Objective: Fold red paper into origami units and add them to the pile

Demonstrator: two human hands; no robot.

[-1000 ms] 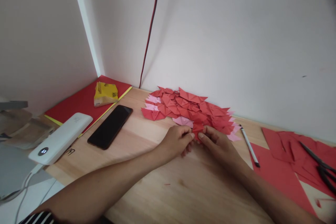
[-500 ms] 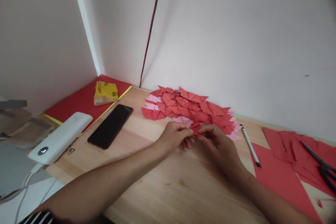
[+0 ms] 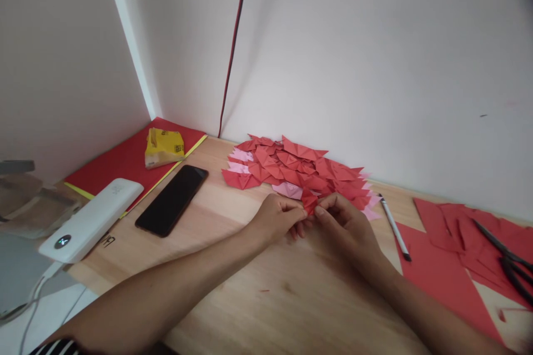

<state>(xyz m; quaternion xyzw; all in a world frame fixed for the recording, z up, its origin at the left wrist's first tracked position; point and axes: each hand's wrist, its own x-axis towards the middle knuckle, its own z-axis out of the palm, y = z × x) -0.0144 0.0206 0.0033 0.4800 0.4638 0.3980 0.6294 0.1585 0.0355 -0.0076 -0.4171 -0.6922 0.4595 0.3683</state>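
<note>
A small folded piece of red paper [image 3: 309, 200] is held up between my two hands, just in front of the heap of folded paper. My left hand [image 3: 280, 214] pinches its left side between thumb and fingers. On the other side, my right hand [image 3: 342, 219] grips the paper's right edge with thumb and fingertips. Behind them, many red and pink folded paper pieces [image 3: 270, 162] overlap in a heap along the wall. The fingers hide part of the held paper's lower edge.
A black phone [image 3: 171, 199] and a white power bank [image 3: 94, 219] with a cable lie at left. A yellow packet [image 3: 164, 147] rests on red sheets [image 3: 112, 158]. To the right are a white pen [image 3: 395, 227], red paper [image 3: 445, 280] and black scissors [image 3: 503, 252].
My right thumb and fingers have closed in on the red paper's right edge, and its visible shape has shifted slightly. The whole view has moved a little, with objects sliding left.
</note>
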